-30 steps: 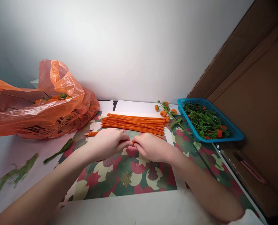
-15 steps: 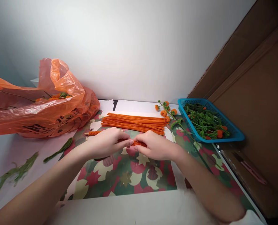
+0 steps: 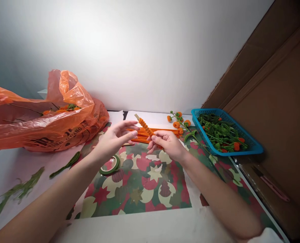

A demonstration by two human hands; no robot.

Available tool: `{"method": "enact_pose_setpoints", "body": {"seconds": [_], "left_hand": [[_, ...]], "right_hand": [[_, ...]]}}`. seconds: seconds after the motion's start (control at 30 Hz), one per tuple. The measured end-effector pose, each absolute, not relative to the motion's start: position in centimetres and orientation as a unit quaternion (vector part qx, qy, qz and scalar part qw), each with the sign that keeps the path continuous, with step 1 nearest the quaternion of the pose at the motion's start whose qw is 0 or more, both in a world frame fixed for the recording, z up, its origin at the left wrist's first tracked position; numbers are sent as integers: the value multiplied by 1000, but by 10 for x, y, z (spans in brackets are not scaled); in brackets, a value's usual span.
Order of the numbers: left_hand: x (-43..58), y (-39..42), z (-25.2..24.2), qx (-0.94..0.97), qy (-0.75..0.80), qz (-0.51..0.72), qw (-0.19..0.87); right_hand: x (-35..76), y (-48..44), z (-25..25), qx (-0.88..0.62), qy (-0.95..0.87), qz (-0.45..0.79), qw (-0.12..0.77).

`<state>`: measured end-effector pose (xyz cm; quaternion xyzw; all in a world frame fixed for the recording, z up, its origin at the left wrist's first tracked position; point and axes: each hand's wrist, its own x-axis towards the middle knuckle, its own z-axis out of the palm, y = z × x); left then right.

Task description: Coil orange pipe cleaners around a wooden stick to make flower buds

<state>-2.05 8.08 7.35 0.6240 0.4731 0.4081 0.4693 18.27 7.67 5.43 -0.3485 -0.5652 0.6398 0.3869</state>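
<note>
My right hand (image 3: 165, 142) is closed on a thin stick wound with an orange pipe cleaner coil (image 3: 146, 126), held tilted up to the left above the patterned mat (image 3: 145, 189). My left hand (image 3: 114, 138) hovers just left of the coil with fingers stretched out and apart, holding nothing. A bundle of straight orange pipe cleaners (image 3: 165, 131) lies on the mat behind both hands. A roll of green tape (image 3: 110, 165) lies flat on the mat under my left wrist.
An orange plastic bag (image 3: 43, 118) with flower stems fills the left. A blue basket (image 3: 226, 130) of green and orange pieces sits at right, a finished orange flower stem (image 3: 180, 121) beside it. Green leaf strips (image 3: 64, 165) lie at left. Brown cardboard (image 3: 273, 101) walls the right.
Both hands rose off the mat. My right hand lifted the coiled stick and tilted it up; my left hand let go and opened. The green tape roll came into sight.
</note>
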Motion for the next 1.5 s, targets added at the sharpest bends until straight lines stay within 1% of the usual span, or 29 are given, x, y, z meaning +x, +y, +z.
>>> {"method": "enact_pose_setpoints", "body": {"seconds": [0.1,0.2,0.37,0.53,0.6,0.87,1.1,1.27,1.4,1.5], "left_hand": [[-14,80,65,624,461,370,512],[-11,78,57,610,460,372,528],[-8,78,54,612,430,368,552],[-11,83,49,566,402,445,565],[-12,86,47,543,403,469,569],[-16,89,43,542,370,466,594],[-19,90,42,562,397,451,568],[-18,89,45,572,416,444,550],[-14,84,49,578,451,439,519],[-7,79,49,564,483,446,499]], "right_hand": [[176,78,41,-322,-517,679,410],[170,76,34,-302,-489,716,397],[168,73,35,-270,-464,777,328],[179,79,35,-227,-420,850,221],[183,82,32,-212,-413,863,201],[185,82,28,-199,-417,862,206],[182,78,33,-236,-448,828,241],[175,75,34,-292,-467,781,294],[168,69,35,-372,-527,683,342],[165,63,32,-421,-599,572,370]]}}
